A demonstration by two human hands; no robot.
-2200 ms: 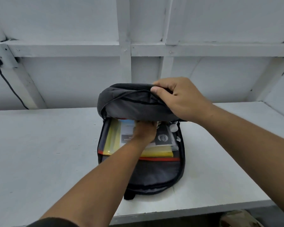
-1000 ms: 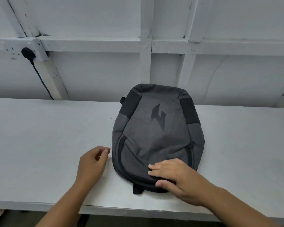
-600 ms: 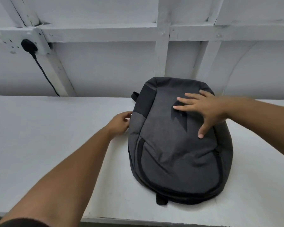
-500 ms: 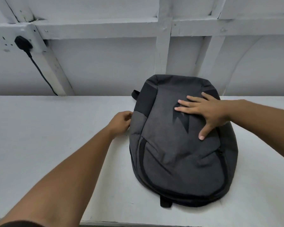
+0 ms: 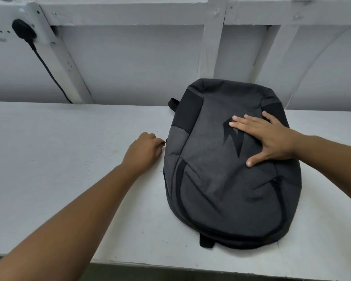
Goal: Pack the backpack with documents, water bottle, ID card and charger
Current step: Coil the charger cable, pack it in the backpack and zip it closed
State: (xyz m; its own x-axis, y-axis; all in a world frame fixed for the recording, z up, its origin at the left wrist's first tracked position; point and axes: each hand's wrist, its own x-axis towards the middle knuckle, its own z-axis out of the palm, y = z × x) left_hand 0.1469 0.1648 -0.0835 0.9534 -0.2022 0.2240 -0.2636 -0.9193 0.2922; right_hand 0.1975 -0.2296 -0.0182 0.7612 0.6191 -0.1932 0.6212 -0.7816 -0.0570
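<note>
Backpack (image 5: 227, 175): flap now down over contents seen earlier; flat on table (image 5: 69, 159). Right hand (image 5: 272, 138): spread flat, pressing it. Left hand (image 5: 144, 151): pinches zip pull (image 5: 166, 141). Packing likely done; zipping underway.

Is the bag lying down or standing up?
Lying down. The backpack lies flat on the white table, front face up, the right hand pressing flat on top.
</note>
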